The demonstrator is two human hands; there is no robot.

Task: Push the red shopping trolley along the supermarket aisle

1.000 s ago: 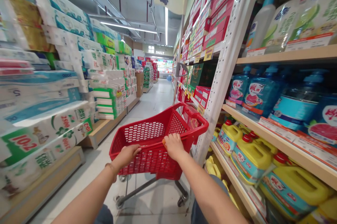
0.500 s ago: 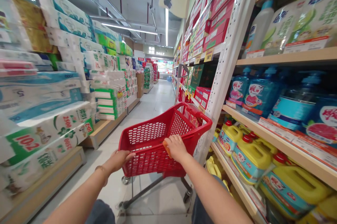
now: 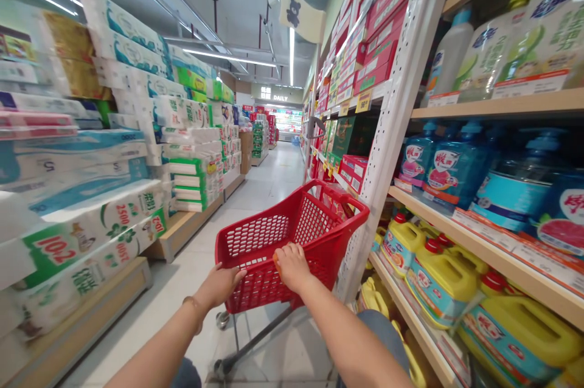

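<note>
L hand (image 3: 220, 286) at 7 o'clock, fingers half open by rear mesh of red shopping cart (image 3: 337, 194); grip can't tell. R hand (image 3: 292, 266) at 6, curled shut on cart's rear rim, small orange item (image 3: 275, 261) at fingers. Cart at 12 on white tile floor (image 3: 278, 193). Tissue packs (image 3: 191, 175) stacked at 10; yellow jugs (image 3: 442, 275) on shelf at 3.

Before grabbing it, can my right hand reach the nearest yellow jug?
Probably yes: your right hand is near; only the white shelf upright stands between it and the yellow jug.
</note>
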